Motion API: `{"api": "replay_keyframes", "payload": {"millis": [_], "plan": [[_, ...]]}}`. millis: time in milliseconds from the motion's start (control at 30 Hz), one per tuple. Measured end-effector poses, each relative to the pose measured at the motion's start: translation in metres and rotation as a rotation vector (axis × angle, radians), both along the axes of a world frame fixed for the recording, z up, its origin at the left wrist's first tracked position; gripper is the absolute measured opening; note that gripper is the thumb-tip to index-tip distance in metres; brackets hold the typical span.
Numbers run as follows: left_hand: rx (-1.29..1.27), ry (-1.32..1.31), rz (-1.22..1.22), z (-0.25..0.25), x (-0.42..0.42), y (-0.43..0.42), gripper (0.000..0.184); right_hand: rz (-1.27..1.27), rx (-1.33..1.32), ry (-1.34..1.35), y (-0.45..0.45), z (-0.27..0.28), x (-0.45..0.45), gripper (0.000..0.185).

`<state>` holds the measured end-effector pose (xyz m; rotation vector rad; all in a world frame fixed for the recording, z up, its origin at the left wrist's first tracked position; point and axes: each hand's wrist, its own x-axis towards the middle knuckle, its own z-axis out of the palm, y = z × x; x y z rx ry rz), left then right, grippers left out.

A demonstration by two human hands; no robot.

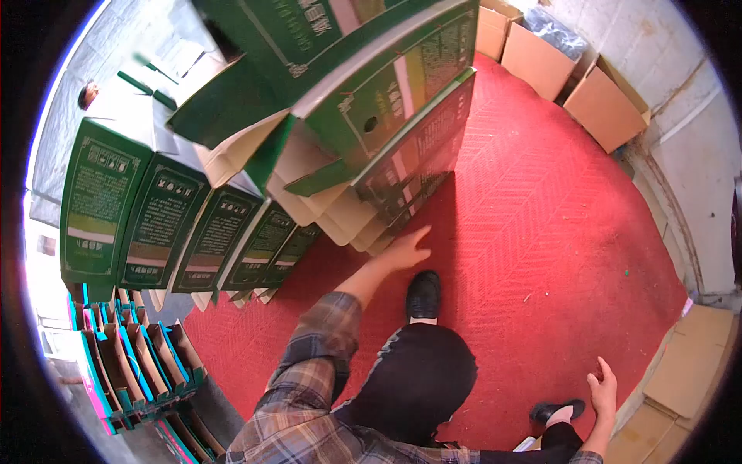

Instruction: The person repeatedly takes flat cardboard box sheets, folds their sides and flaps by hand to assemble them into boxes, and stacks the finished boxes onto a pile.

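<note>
Green printed cartons (386, 108) stand in a large stack at the upper left, their flaps hanging open. My left hand (403, 251) is beside the lower flaps of this stack, above the red carpet, with its fingers apart and nothing in them. Whether it touches a flap I cannot tell. At the lower right my right hand (603, 387) hangs over the carpet near my shoe, fingers apart and empty. A row of green cartons (162, 224) with white print continues to the left of the stack.
Red carpet (541, 232) covers the floor. Open brown boxes (607, 104) line the wall at the upper right, one holding grey plastic. Flat cardboard (688, 363) lies at the right edge. Blue-edged cardboard trays (139, 363) are at the lower left. My black shoe (423, 296) is below my left hand.
</note>
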<state>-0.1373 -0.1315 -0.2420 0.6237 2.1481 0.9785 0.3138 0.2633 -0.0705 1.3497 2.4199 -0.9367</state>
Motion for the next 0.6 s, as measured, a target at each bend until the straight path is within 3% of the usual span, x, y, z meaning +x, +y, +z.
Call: {"api": "replay_keyframes", "payload": {"millis": [67, 133, 167, 233, 300, 467, 600], "plan": [[-0.003, 0.062, -0.004, -0.014, -0.027, 0.035, 0.081, 0.019, -0.016, 0.008, 0.002, 0.0, 0.001, 0.056], [-0.105, 0.389, 0.002, -0.035, -0.054, 0.058, 0.082, -0.023, -0.041, 0.016, -0.001, 0.004, -0.005, 0.057], [-0.103, 0.385, -0.004, -0.036, -0.064, 0.064, 0.082, -0.05, -0.065, 0.029, -0.001, 0.005, -0.008, 0.057], [-0.208, 0.071, 0.123, -0.004, -0.075, 0.068, 0.091, -0.054, -0.068, 0.012, 0.003, 0.003, -0.009, 0.058], [-0.28, 0.124, 0.131, -0.013, -0.08, 0.066, 0.091, -0.044, -0.086, -0.005, 0.007, -0.002, -0.011, 0.059], [-0.147, 0.151, 0.234, -0.035, -0.117, 0.045, 0.08, -0.06, -0.081, -0.012, 0.021, -0.016, -0.01, 0.058], [-0.178, 0.211, 0.33, -0.025, -0.152, 0.03, 0.076, -0.078, -0.083, -0.007, 0.03, -0.029, -0.013, 0.057]]}}
